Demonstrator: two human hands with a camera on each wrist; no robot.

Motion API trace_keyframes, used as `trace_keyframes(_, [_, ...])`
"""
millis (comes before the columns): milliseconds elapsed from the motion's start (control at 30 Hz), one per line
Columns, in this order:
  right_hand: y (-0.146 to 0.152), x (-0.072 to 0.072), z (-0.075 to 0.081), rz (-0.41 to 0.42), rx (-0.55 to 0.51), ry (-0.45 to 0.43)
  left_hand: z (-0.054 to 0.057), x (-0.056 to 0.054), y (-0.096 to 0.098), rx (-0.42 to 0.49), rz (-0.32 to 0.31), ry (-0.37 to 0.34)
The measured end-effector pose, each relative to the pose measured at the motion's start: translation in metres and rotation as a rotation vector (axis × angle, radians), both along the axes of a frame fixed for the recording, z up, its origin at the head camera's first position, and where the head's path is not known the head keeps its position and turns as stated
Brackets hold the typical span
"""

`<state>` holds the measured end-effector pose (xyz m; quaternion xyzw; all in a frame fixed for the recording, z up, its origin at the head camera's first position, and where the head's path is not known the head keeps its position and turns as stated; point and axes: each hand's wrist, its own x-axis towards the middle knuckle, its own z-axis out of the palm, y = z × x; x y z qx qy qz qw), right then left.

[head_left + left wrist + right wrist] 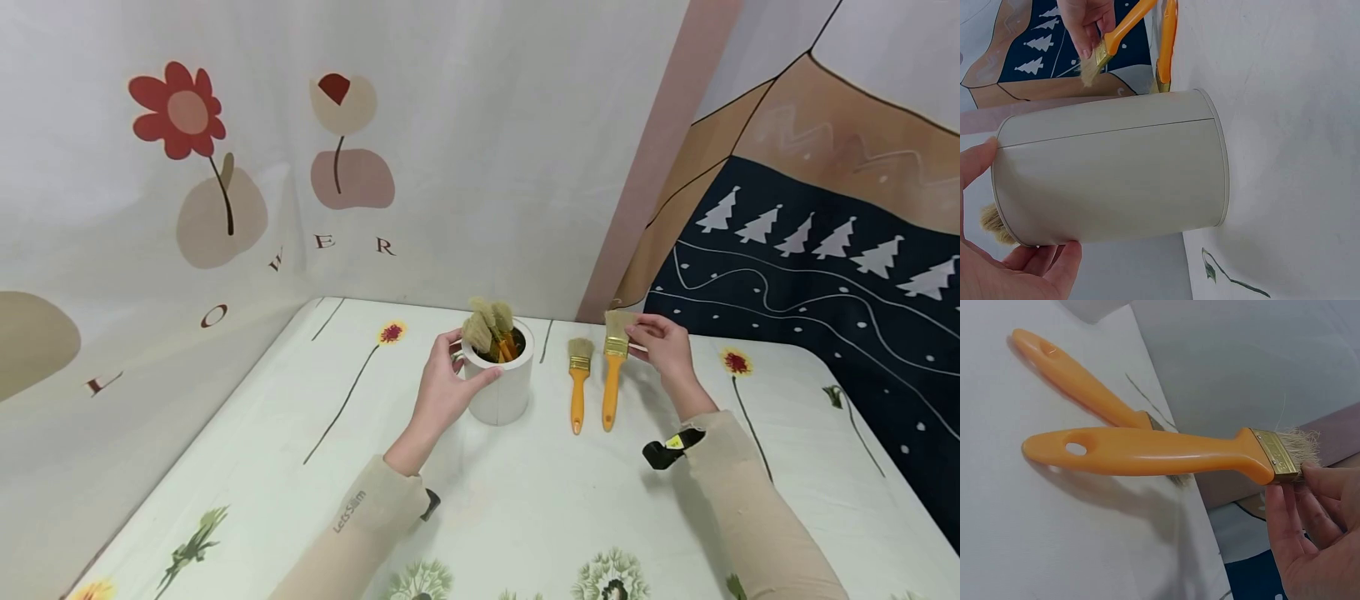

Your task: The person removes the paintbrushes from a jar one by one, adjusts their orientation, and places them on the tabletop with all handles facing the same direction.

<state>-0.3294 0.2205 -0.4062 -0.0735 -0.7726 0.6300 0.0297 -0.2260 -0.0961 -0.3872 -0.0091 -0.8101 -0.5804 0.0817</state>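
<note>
My left hand (444,385) grips a white cylindrical can (498,402) near its rim, with the thumb in front and the fingers at the far left side. Several paintbrushes (480,329) stand in the can, bristles up and orange handles down inside. At the right, my right hand (663,348) pinches a paintbrush (1160,452) at its pale bristles, beside the gold ferrule. Its orange handle points toward me, and in the right wrist view it casts a shadow on the table. To its left lies a second orange-handled paintbrush (577,400), bristles pointing away.
A white cloth (510,492) printed with flowers covers the table. Behind it hangs a pale curtain (480,167) with flower pictures and letters. A dark blue cloth (810,283) with white trees hangs at the right. Both wrists carry black straps.
</note>
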Motion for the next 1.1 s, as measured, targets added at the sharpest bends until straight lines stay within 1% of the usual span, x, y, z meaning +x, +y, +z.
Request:
trace_keyframes(267, [0.000,-0.003,-0.005,0.000,-0.013,-0.013,0.000,-0.001,-0.001,0.003,0.000,0.002])
trace_keyframes(567, [0.001,-0.006,-0.015,-0.007,0.007,-0.052,-0.001,0.000,0.000,-0.004,0.005,-0.009])
trace_keyframes(667, [0.002,-0.006,-0.018,-0.004,0.030,-0.056,-0.001,-0.001,0.000,-0.006,0.010,-0.006])
trace_keyframes(867, [0.004,-0.007,-0.027,-0.021,0.074,-0.061,-0.003,0.000,0.001,-0.009,0.003,-0.016])
trace_keyframes(1000, [0.003,-0.011,-0.035,-0.003,0.068,-0.070,-0.002,0.001,0.001,-0.012,0.012,-0.016])
trace_keyframes(1100, [0.003,-0.014,-0.040,-0.007,0.076,-0.084,-0.002,0.000,0.001,-0.016,0.010,-0.012])
